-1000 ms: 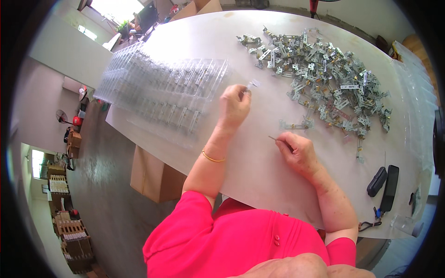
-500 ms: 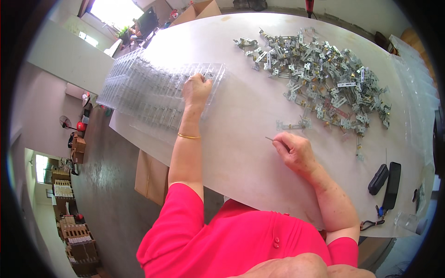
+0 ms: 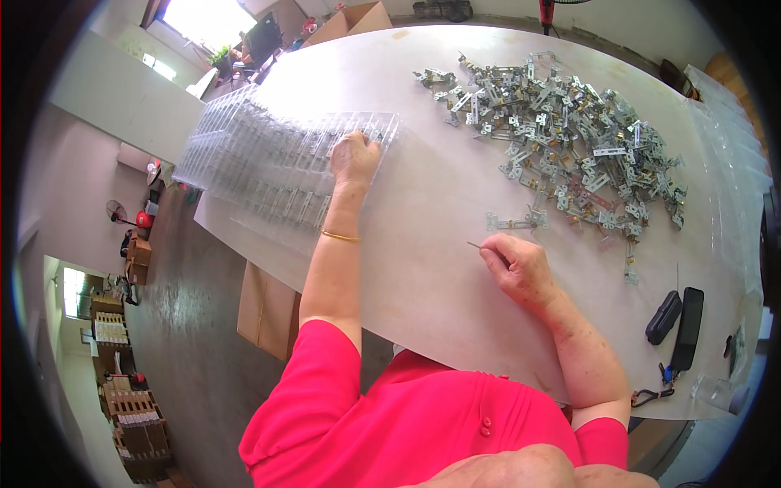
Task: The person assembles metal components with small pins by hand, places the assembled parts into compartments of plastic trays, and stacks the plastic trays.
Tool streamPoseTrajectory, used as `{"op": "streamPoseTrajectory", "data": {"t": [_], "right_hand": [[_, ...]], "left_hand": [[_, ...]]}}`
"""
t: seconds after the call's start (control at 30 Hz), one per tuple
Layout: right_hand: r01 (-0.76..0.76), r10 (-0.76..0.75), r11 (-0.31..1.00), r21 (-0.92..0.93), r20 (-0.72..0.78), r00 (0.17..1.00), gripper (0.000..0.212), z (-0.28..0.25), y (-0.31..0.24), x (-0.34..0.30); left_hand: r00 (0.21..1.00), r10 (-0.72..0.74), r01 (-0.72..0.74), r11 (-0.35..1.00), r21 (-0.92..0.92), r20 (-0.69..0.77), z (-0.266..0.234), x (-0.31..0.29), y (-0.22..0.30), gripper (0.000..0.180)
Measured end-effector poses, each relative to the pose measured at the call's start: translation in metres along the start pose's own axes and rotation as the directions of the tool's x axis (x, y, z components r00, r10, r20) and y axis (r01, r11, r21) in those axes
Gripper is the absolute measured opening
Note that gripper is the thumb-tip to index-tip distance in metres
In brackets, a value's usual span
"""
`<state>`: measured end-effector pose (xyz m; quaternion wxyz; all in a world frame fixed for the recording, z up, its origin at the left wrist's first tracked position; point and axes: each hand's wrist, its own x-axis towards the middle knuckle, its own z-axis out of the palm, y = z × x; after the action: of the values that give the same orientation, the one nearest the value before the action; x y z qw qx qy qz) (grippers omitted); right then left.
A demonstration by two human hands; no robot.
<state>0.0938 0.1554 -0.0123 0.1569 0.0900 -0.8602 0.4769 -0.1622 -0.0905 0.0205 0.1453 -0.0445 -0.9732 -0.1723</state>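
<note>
My left hand [image 3: 355, 159] is over the right end of a clear plastic tray [image 3: 281, 167], whose slots hold several small metal parts. Its fingers are closed, and whatever they grip is hidden. On the bare tabletop rests my right hand [image 3: 519, 267], pinching a thin metal rod [image 3: 473, 245] that points left from the fingertips. Just beyond that hand lies a single metal bracket [image 3: 517, 222]. A large heap of similar silvery metal brackets [image 3: 561, 122], some with brass-coloured bits, spreads over the far right of the table.
Near the right edge lie a black phone [image 3: 689, 329], a dark case [image 3: 665, 317] and a clear cup [image 3: 716, 394]. Plastic sheeting [image 3: 724, 163] runs along the right side. Below the table's left edge stands a cardboard box [image 3: 266, 313].
My left hand has moved slightly right along the tray, its fingers still closed. The right hand still holds the rod in about the same place.
</note>
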Motion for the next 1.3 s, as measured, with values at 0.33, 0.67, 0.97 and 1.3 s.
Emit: {"op": "streamPoseTrajectory", "data": {"t": [0.33,0.67,0.97,1.3], "right_hand": [[-0.005,0.005,1.000,0.008,0.000,1.000,0.005,0.000,0.000,0.000],[-0.147,0.181,0.925,0.350,-0.066,0.981,0.007,0.007,0.018,-0.005],[-0.116,0.241,0.740,0.662,-0.100,0.965,0.017,0.003,0.026,-0.003],[-0.100,0.297,0.828,0.552,-0.280,0.913,0.012,-0.007,0.011,0.005]], "left_hand": [[1.000,0.023,-0.022,1.000,-0.014,0.021,0.001,-0.003,0.002,0.018],[0.912,0.363,-0.410,0.797,-0.443,-0.191,-0.024,-0.083,0.071,0.011],[0.834,0.516,-0.045,0.411,-0.911,0.192,-0.008,-0.171,0.137,0.019],[0.945,0.272,0.131,0.198,-0.971,0.183,0.000,-0.188,0.136,0.018]]}}
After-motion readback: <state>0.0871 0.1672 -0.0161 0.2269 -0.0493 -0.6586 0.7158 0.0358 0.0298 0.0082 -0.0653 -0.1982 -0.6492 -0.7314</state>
